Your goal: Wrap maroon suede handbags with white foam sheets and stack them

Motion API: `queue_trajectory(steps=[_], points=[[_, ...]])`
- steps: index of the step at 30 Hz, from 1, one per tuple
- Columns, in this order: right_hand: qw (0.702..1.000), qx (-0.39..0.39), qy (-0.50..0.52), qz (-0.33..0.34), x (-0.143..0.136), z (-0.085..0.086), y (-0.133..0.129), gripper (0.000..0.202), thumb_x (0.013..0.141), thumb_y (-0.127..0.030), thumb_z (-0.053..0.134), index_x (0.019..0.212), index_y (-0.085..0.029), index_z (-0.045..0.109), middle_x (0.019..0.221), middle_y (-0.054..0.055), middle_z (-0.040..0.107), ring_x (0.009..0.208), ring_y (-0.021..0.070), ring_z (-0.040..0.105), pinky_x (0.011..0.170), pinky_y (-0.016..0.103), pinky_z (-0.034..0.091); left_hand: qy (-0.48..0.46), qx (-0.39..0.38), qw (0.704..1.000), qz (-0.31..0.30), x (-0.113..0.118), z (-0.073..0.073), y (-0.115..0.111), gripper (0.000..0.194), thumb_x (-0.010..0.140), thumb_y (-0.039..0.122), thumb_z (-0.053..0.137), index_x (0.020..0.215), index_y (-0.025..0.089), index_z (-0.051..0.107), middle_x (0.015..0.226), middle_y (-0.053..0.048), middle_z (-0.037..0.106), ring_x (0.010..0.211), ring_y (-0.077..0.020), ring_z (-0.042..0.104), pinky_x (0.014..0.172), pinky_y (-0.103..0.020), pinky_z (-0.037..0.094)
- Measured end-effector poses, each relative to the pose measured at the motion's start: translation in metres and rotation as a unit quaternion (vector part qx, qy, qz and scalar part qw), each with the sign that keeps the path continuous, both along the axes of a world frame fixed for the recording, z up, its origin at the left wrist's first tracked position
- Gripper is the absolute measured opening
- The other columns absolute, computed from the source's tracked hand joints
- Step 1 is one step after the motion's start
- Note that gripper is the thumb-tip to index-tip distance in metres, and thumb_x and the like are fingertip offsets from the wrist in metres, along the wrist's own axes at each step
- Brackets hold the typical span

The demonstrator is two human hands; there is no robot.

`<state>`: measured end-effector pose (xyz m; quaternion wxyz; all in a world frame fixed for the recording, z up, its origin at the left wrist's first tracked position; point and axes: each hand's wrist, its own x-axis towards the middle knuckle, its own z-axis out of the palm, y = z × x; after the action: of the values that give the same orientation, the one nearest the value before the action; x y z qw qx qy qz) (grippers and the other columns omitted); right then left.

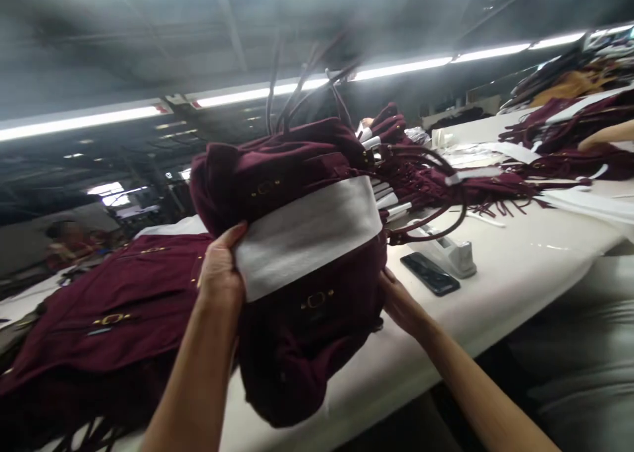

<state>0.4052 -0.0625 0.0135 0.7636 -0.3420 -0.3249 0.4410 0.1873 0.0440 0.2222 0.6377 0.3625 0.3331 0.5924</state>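
A maroon handbag (pixel 317 346) is held up in front of me, tilted, above the table's front edge. Across its middle runs a wide white band (pixel 312 234), and gold-coloured hardware shows above and below the band. My left hand (pixel 222 267) is closed on the bag's left side, its thumb by the band's edge and its other fingers hidden behind. On the lower right side, my right hand (pixel 401 303) grips the bag, fingertips mostly out of sight. Dark looped handles (pixel 453 207) stick out to the right, and thin straps rise blurred from the top.
More maroon bags (pixel 133 306) lie stacked at left. On the white table (pixel 525 260) are a black phone (pixel 430 273) and a grey tape dispenser (pixel 453 254). Maroon pieces with straps (pixel 515 188) lie behind, near another person's arm (pixel 609 135) at right.
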Motion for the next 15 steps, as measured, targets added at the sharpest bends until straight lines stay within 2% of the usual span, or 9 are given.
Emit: queue_trajectory(steps=[2,4,7,10,12,15], points=[[1.000,0.001,0.004,0.014,0.015,0.003,-0.003,0.052,0.082,-0.050,0.071,0.127,-0.028,0.056,0.129,0.004,0.062,0.116,0.0247,0.059,0.094,0.035,0.053,-0.031,-0.067,0.997,-0.004,-0.001,-0.034,0.003,0.018,0.073,0.020,0.068,0.088,0.011,0.069,0.077,-0.009,0.070,0.075,-0.0234,0.069,0.066,-0.036,0.061],[0.999,-0.040,0.012,-0.005,0.032,0.002,-0.003,0.048,0.077,-0.044,0.077,0.118,-0.026,0.060,0.119,0.004,0.067,0.107,0.0236,0.064,0.089,0.034,0.056,-0.055,-0.097,0.993,0.035,0.000,-0.074,0.003,0.018,0.075,0.023,0.069,0.086,0.009,0.069,0.078,-0.010,0.069,0.075,-0.0231,0.068,0.067,-0.035,0.060],[0.994,-0.095,-0.008,-0.061,0.057,-0.007,0.007,0.052,0.067,-0.040,0.084,0.111,-0.025,0.062,0.109,0.005,0.070,0.099,0.0241,0.067,0.088,0.035,0.058,-0.066,-0.121,0.980,0.142,0.002,-0.136,-0.005,0.020,0.074,0.024,0.072,0.089,0.011,0.066,0.082,-0.005,0.068,0.075,-0.0178,0.067,0.069,-0.029,0.058],[0.975,-0.129,-0.103,-0.151,0.078,-0.020,0.030,0.066,0.061,-0.034,0.086,0.120,-0.025,0.059,0.114,0.004,0.068,0.105,0.0236,0.064,0.096,0.036,0.054,-0.049,-0.150,0.965,0.208,0.002,-0.191,-0.026,0.025,0.075,0.028,0.075,0.093,0.014,0.064,0.090,-0.003,0.068,0.079,-0.0144,0.066,0.070,-0.025,0.057],[0.947,-0.180,-0.183,-0.191,0.087,-0.029,0.047,0.076,0.058,-0.030,0.086,0.127,-0.023,0.056,0.114,0.006,0.067,0.107,0.0247,0.063,0.100,0.040,0.050,-0.033,-0.179,0.962,0.201,0.002,-0.217,-0.046,0.026,0.075,0.028,0.076,0.093,0.014,0.065,0.096,-0.005,0.069,0.085,-0.0152,0.066,0.071,-0.025,0.057],[0.902,-0.215,-0.307,-0.214,0.099,-0.037,0.067,0.072,0.061,-0.026,0.081,0.128,-0.016,0.056,0.119,0.009,0.065,0.110,0.0252,0.060,0.105,0.043,0.044,-0.026,-0.214,0.969,0.119,0.004,-0.235,-0.077,0.023,0.079,0.029,0.075,0.096,0.014,0.067,0.106,-0.008,0.069,0.096,-0.0177,0.066,0.080,-0.027,0.058]])
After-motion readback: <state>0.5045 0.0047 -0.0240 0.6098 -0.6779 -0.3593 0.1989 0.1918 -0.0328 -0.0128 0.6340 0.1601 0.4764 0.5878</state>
